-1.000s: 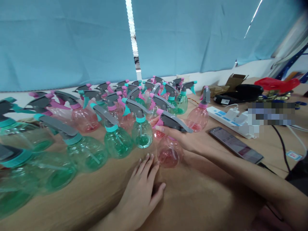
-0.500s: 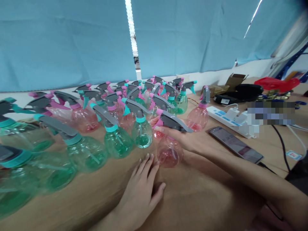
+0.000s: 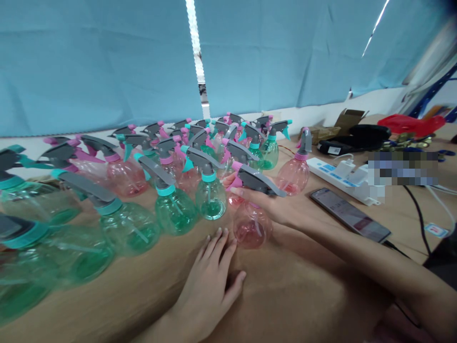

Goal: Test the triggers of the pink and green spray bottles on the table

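Note:
My right hand (image 3: 276, 207) is closed around the neck of a pink spray bottle (image 3: 252, 226) with a grey trigger head, which stands upright on the wooden table (image 3: 293, 295). My left hand (image 3: 210, 286) lies flat on the table with fingers stretched out, fingertips just left of that bottle's base, holding nothing. A green spray bottle (image 3: 210, 197) with a teal collar stands just behind and to the left. Several more green and pink spray bottles (image 3: 124, 224) crowd the table's left and back.
A phone (image 3: 350, 214) lies to the right of my right hand. Behind it sits a white power strip (image 3: 342, 178) with cables. One pink bottle (image 3: 294, 171) stands apart near it. A box, black items and red plastic lie at the far right. Blue curtains hang behind.

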Tool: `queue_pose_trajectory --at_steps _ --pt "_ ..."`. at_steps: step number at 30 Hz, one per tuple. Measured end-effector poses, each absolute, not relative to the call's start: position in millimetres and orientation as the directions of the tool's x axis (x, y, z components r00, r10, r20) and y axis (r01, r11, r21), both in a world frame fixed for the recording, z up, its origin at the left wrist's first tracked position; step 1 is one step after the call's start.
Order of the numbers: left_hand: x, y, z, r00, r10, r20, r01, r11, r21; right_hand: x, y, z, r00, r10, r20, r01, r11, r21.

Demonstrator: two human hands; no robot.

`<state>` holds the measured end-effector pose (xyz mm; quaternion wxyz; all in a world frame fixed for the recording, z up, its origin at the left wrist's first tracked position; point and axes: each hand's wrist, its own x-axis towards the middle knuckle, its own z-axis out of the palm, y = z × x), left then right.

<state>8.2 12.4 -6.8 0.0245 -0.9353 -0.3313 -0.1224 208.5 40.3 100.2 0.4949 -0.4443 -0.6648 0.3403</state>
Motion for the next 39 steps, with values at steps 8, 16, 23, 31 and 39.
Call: queue_pose_trajectory --at_steps 8,16,23,31,39 --pt "7.6 12.2 -6.9 0.74 0.625 0.248 0.631 -0.773 0.068 209.7 44.4 96.6 -0.097 0.925 0.368 0.289 0.38 -0.879" --pt "7.8 12.1 -8.5 0.741 0.624 0.246 0.629 -0.774 0.069 209.9 37.4 103.2 -0.053 0.929 0.367 0.412 0.355 -0.839" --pt "6.8 12.8 -8.5 0.742 0.619 0.256 0.625 -0.777 0.068 209.2 32.8 109.0 -0.08 0.928 0.365 0.441 0.361 -0.822" --pt "6.7 12.9 -8.5 0.74 0.621 0.257 0.628 -0.775 0.063 213.2 44.6 91.5 -0.129 0.909 0.396 0.293 0.417 -0.86" --pt "7.0 13.0 -7.4 0.739 0.62 0.265 0.628 -0.776 0.064 211.5 51.8 84.0 -0.167 0.901 0.4 0.177 0.426 -0.887"
